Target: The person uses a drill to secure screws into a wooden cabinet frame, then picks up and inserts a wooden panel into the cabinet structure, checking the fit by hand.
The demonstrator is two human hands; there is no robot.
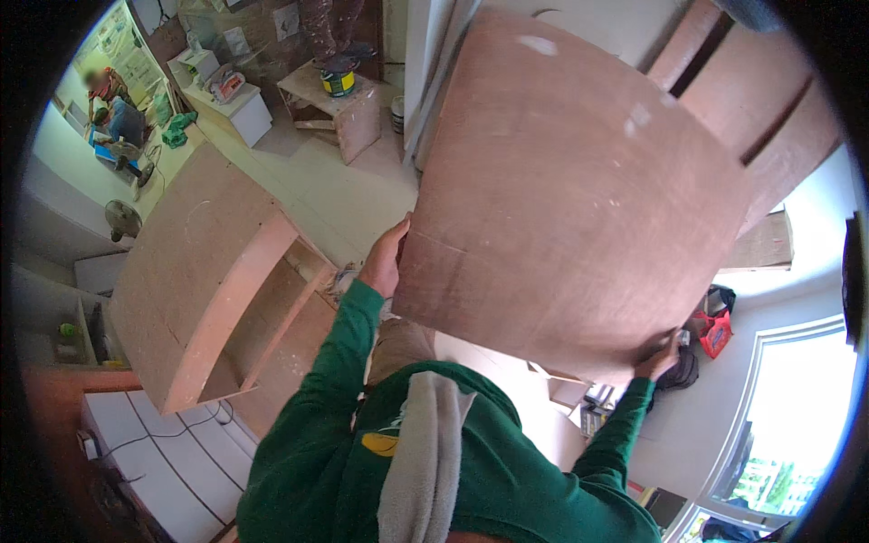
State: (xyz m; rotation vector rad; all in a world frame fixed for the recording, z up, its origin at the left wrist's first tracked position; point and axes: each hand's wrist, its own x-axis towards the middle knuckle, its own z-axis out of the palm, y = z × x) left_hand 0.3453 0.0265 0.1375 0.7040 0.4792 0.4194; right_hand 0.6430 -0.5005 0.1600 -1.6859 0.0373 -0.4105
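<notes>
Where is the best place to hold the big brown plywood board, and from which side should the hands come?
Probably at its two opposite side edges. The plywood board is broad, flat and thin, so each hand wraps one edge from outside, as now: left hand on the left edge, right hand at the lower right corner.

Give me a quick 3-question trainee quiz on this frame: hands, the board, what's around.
1. True or false: both hands grip the large brown plywood board.
2. Which edge of the board does the left hand hold? A) the board's left edge B) its top edge C) no edge at all
3. Fill in: the open-sided wooden cabinet lies to the person's ____.

Key
1. True: the right hand holds the board's lower right edge, and the left hand holds the other side.
2. A
3. left
</notes>
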